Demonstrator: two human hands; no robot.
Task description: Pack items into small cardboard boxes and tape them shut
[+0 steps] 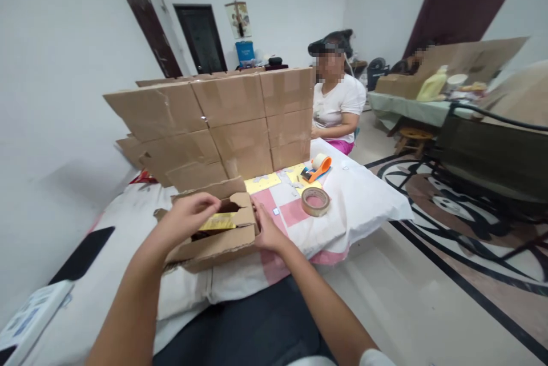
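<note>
An open cardboard box (222, 250) sits on the table in front of me, its flaps raised or partly folded. Inside it lies a yellow printed item (219, 221), partly hidden by a flap; what is under it is dark. My left hand (190, 217) is above the left part of the opening, fingers bent and pressed together, and whatever may be in them cannot be made out. Against the box's right end rests my right hand (269, 229), gripping that side. To the right lie a roll of brown tape (315, 210) and an orange tape dispenser (320, 168).
Closed cardboard boxes (240, 140) are stacked behind the open one. A person (338, 103) in a white top sits at the table's far right. A white device (34, 314) and a black mat (83, 253) lie at left. A covered chair (492, 149) stands right.
</note>
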